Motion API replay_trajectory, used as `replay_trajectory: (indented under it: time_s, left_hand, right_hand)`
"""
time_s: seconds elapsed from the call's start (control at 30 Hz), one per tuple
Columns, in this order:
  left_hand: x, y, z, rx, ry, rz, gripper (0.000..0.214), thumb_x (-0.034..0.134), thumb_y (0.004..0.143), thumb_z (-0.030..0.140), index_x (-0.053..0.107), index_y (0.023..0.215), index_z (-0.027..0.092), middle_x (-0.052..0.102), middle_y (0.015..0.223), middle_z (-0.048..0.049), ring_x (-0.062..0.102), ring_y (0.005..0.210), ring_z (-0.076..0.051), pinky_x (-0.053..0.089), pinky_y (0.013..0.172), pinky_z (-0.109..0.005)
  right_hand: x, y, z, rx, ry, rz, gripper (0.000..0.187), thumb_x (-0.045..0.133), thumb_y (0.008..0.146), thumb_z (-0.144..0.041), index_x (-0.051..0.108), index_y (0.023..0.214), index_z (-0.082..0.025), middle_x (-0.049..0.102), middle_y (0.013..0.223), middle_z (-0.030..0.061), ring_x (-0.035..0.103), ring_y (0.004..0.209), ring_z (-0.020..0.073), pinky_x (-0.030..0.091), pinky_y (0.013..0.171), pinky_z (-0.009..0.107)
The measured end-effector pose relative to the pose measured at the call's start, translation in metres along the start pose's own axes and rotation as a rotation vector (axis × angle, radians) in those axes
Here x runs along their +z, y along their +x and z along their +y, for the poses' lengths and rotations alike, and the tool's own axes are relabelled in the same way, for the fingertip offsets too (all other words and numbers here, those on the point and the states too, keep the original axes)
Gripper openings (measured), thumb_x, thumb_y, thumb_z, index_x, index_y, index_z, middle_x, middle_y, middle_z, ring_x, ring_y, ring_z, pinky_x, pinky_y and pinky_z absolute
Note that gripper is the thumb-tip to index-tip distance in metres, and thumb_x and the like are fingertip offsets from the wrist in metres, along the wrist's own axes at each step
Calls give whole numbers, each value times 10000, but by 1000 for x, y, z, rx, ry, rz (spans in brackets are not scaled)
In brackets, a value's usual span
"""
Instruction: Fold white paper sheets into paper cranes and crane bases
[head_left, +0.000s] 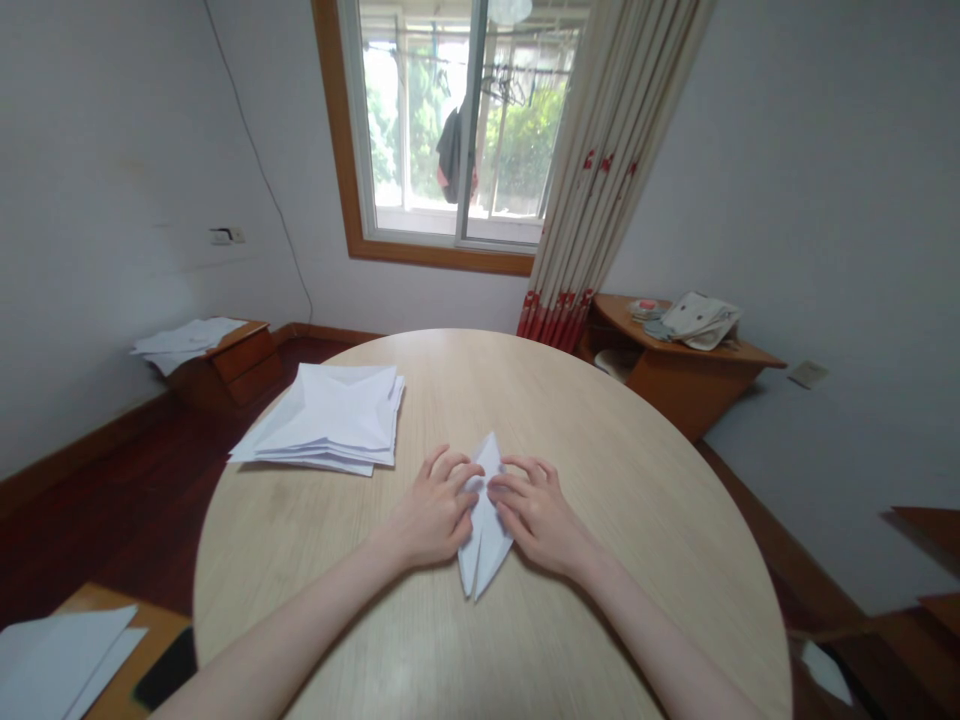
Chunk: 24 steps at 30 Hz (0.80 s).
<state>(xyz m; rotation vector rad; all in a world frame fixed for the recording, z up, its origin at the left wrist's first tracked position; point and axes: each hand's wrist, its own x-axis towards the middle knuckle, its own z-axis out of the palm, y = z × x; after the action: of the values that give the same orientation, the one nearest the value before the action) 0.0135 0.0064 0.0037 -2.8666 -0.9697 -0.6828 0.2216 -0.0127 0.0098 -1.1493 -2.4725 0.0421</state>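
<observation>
A white sheet of paper folded into a narrow diamond (493,550) lies on the round wooden table (480,650), its single point facing away from me and two split points toward me. My left hand (441,508) grips its left edge, fingers bent over the paper and thumb low on the side. From the other side, my right hand (536,510) holds the right edge with curled fingers. The fingertips of both hands nearly meet at the centre crease and cover part of the paper's middle.
A stack of creased white paper (330,410) rests at the table's back left. Low cabinets with papers (187,337) and a cloth bag (701,320) stand beyond it. At lower left, more sheets (60,660) lie beside a dark phone-like object (169,670).
</observation>
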Motion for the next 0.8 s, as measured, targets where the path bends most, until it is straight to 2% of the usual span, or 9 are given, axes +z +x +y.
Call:
replay_trajectory:
  time_s: [0.13, 0.27, 0.4, 0.8]
  left_hand:
    - [-3, 1, 1, 20, 18, -53, 206, 510, 840, 175, 687, 936, 220, 670, 991, -26, 479, 1135, -248, 91, 1132, -516]
    - [-8, 3, 4, -17, 73, -119, 185, 500, 838, 188, 678, 881, 213, 681, 874, -41, 511, 1001, -259, 266, 978, -490]
    - [-11, 5, 7, -5, 136, -168, 164, 497, 847, 194, 660, 863, 183, 669, 846, -68, 512, 901, -253, 327, 836, -431]
    - [-12, 5, 8, -15, 192, -173, 116, 496, 855, 203, 610, 853, 187, 638, 862, -63, 515, 883, -251, 324, 822, -425]
  right_hand:
    - [-5, 0, -3, -5, 8, -20, 247, 468, 919, -167, 704, 883, -231, 718, 996, 36, 449, 1242, 285, 219, 1046, 547]
    - [-9, 1, -5, -6, 32, -23, 237, 501, 901, -161, 697, 788, -232, 729, 907, 15, 467, 1229, 274, 195, 1054, 543]
    - [-10, 2, -5, -2, 51, -36, 258, 494, 898, -154, 697, 759, -232, 739, 875, 15, 494, 1207, 281, 190, 1050, 557]
    - [-11, 3, -3, -7, 19, -25, 295, 457, 885, -144, 643, 664, -210, 699, 737, 37, 555, 1123, 259, 240, 1041, 523]
